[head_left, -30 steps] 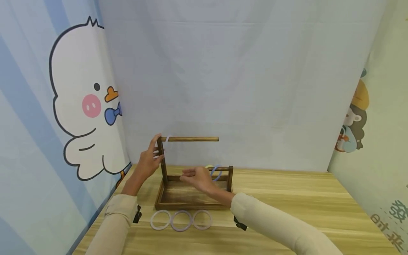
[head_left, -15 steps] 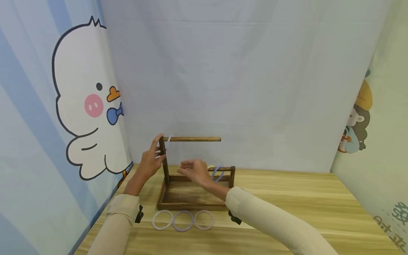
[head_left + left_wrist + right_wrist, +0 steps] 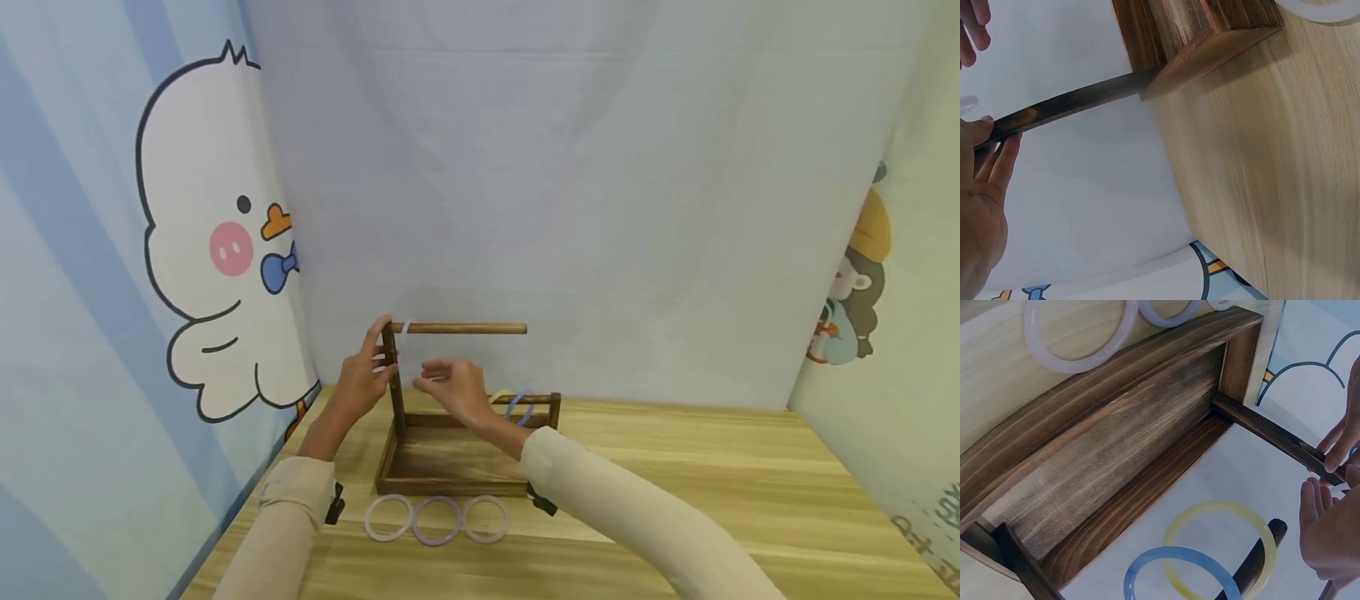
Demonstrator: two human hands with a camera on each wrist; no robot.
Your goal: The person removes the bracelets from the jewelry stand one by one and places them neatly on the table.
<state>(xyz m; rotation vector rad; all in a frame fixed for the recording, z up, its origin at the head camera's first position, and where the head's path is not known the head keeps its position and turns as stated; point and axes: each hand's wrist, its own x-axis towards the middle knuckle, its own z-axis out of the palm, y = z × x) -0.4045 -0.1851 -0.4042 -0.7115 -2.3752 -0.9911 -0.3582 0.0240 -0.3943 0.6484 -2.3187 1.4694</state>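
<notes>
The rack (image 3: pixel 420 487) stands below and between both hands, its tray toward the person. The left hand (image 3: pixel 362 382) grips the top of its tall post (image 3: pixel 397 396), fingers and thumb on either side. From there the upper bar (image 3: pixel 468 328) runs rightward above the right hand (image 3: pixel 457 390), carrying a pale ring (image 3: pixel 407 327) close to the left fingers. The right hand hovers near that ring, fingers loosely straightened; whether they touch it is unclear. Behind the right wrist, the lower bar (image 3: pixel 543 398) bears a yellow ring (image 3: pixel 1216 505) and a blue ring (image 3: pixel 1169 552). Nearer the person than either hand, a white ring (image 3: pixel 388 497), a purple ring (image 3: pixel 437 543) and a pink ring (image 3: pixel 487 540) lie in a row on the table (image 3: pixel 675 467). Beyond the hands hangs a grey curtain (image 3: pixel 570 183); left of them, a printed bird (image 3: pixel 198 183).
</notes>
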